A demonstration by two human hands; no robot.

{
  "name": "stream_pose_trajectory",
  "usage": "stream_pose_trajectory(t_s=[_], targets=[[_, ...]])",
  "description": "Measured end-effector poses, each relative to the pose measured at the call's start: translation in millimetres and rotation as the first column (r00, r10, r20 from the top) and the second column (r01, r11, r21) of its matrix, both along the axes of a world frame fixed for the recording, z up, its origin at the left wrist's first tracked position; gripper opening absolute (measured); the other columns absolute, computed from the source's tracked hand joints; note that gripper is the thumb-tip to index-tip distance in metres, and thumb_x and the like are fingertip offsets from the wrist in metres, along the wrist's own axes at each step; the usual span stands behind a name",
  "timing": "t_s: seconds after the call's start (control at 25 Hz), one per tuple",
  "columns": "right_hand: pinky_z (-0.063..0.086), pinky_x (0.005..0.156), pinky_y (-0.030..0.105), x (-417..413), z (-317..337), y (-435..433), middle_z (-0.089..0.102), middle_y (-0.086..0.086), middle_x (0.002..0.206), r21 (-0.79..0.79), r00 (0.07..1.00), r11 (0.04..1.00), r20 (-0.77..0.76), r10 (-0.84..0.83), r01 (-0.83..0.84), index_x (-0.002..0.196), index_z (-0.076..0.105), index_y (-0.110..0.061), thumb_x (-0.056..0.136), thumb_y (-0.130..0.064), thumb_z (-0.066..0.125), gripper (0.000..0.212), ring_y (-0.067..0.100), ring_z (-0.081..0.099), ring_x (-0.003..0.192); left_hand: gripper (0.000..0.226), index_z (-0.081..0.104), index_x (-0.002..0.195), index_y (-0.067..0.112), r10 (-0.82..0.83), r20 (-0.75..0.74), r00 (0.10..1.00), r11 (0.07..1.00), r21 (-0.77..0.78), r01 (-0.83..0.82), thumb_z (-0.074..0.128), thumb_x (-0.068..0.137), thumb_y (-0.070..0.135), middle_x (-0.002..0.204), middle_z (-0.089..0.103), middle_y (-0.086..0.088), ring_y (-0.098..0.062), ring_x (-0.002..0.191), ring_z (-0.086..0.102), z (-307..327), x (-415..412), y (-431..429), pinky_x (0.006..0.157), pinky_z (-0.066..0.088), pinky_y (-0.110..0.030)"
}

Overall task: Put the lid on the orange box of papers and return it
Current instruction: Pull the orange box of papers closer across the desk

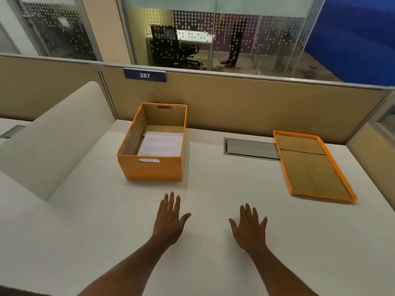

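An orange box stands open on the white desk, left of centre, with a stack of white papers lying inside it. Its orange lid lies upside down at the right of the desk, brown inside facing up, well apart from the box. My left hand lies flat over the desk just in front of the box, fingers spread and holding nothing. My right hand is flat beside it, also with fingers spread, to the lower left of the lid.
A grey cable hatch is set into the desk between box and lid; the lid's left edge overlaps it. A beige partition with a "387" sign runs behind. A cream side divider stands at the left.
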State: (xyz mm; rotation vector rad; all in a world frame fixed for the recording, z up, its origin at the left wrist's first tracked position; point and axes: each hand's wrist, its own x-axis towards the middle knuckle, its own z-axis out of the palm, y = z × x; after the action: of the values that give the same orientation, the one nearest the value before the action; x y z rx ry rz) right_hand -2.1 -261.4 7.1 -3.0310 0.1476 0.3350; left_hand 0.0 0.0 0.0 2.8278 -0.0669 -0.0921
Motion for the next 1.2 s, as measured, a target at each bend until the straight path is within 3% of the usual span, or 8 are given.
stream_pose_trajectory(t_s=[0.2, 0.36, 0.48, 0.64, 0.72, 0.88, 1.04, 1.2], targets=[[0.027, 0.105, 0.054, -3.7, -13.5, -0.4, 0.054, -0.003, 0.125, -0.101, 0.998, 0.995, -0.046, -0.032, 0.027, 0.126, 0.045, -0.02, 0.094, -0.054, 0.022, 0.053, 0.021, 0.05, 0.117, 0.074, 0.012, 0.152, 0.017, 0.085, -0.1, 0.991, 0.996, 0.022, -0.083, 0.015, 0.092, 0.061, 0.162, -0.003, -0.011, -0.029, 0.148, -0.01, -16.7, -9.1, 17.1, 0.12, -0.002, -0.04], [0.041, 0.088, 0.041, -4.6, -18.3, 9.4, 0.058, -0.001, 0.111, -0.088, 0.994, 0.993, -0.069, -0.083, 0.076, 0.112, 0.054, -0.017, 0.093, -0.053, 0.031, 0.047, 0.021, 0.057, 0.103, 0.069, 0.012, 0.152, 0.013, 0.09, -0.231, 0.969, 0.992, 0.107, -0.067, 0.034, 0.097, 0.049, 0.163, 0.001, -0.011, -0.03, 0.149, -0.007, -31.2, -5.6, 44.9, 0.12, -0.001, -0.041], [0.048, 0.065, 0.042, -5.6, -15.0, 25.0, 0.061, 0.012, 0.081, -0.043, 0.997, 0.997, -0.004, -0.071, 0.071, 0.082, 0.064, -0.004, 0.087, -0.043, 0.042, 0.045, 0.031, 0.06, 0.073, 0.067, 0.021, 0.149, 0.008, 0.098, -0.265, 0.959, 0.991, 0.114, -0.07, 0.043, 0.095, 0.042, 0.162, 0.008, -0.014, -0.031, 0.149, -0.001, -36.6, -1.0, 67.9, 0.12, 0.002, -0.039], [0.043, 0.084, 0.04, 21.1, -5.0, 56.8, 0.056, 0.006, 0.108, -0.059, 0.996, 0.995, -0.033, -0.088, 0.086, 0.106, 0.056, -0.012, 0.091, -0.049, 0.035, 0.045, 0.025, 0.052, 0.101, 0.05, 0.046, 0.134, -0.003, 0.224, -0.02, 0.974, 0.973, -0.049, -0.225, 0.054, 0.093, 0.023, 0.149, 0.037, -0.024, -0.037, 0.143, 0.024, -19.3, 22.2, 112.1, 0.119, 0.018, -0.043], [0.043, 0.087, 0.042, 42.8, 0.4, 80.4, 0.054, 0.007, 0.113, 0.052, 0.995, 0.994, -0.006, -0.097, 0.097, 0.11, 0.052, -0.011, 0.09, -0.049, 0.036, 0.046, 0.028, 0.05, 0.105, 0.039, 0.056, 0.121, -0.01, 0.46, 0.103, 0.882, 0.877, -0.21, -0.433, 0.057, 0.091, 0.016, 0.131, 0.055, -0.029, -0.042, 0.129, 0.043, -1.6, 45.3, 143.8, 0.11, 0.033, -0.048], [0.044, 0.084, 0.04, 89.6, 15.7, 124.7, 0.057, 0.008, 0.113, 0.109, 0.997, 0.992, 0.04, -0.065, 0.06, 0.111, 0.054, -0.008, 0.094, -0.043, 0.035, 0.043, 0.029, 0.053, 0.105, 0.043, 0.061, 0.104, -0.011, 0.774, -0.052, 0.631, 0.523, -0.511, -0.683, 0.043, 0.099, 0.028, 0.112, 0.063, -0.031, -0.044, 0.109, 0.055, 34.9, 98.0, 197.1, 0.091, 0.04, -0.043], [0.047, 0.087, 0.041, 147.6, 30.3, 157.7, 0.061, 0.021, 0.111, 0.456, 0.974, 0.863, -0.05, -0.219, 0.218, 0.108, 0.055, 0.003, 0.097, -0.033, 0.036, 0.042, 0.037, 0.056, 0.106, 0.067, 0.063, 0.107, -0.007, 0.736, -0.306, 0.603, 0.304, -0.647, -0.699, 0.029, 0.098, 0.05, 0.119, 0.063, -0.025, -0.039, 0.113, 0.056, 50.8, 145.5, 222.3, 0.095, 0.039, -0.04], [0.04, 0.084, 0.034, 202.2, 47.7, 182.4, 0.06, 0.019, 0.112, 0.669, 0.885, 0.589, -0.256, -0.39, 0.453, 0.111, 0.055, 0.003, 0.098, -0.034, 0.03, 0.047, 0.036, 0.054, 0.11, 0.081, 0.053, 0.129, 0.001, 0.54, -0.561, 0.627, 0.057, -0.719, -0.693, 0.033, 0.088, 0.068, 0.14, 0.049, -0.017, -0.035, 0.131, 0.041, 61.4, 184.8, 244.7, 0.11, 0.031, -0.047]])
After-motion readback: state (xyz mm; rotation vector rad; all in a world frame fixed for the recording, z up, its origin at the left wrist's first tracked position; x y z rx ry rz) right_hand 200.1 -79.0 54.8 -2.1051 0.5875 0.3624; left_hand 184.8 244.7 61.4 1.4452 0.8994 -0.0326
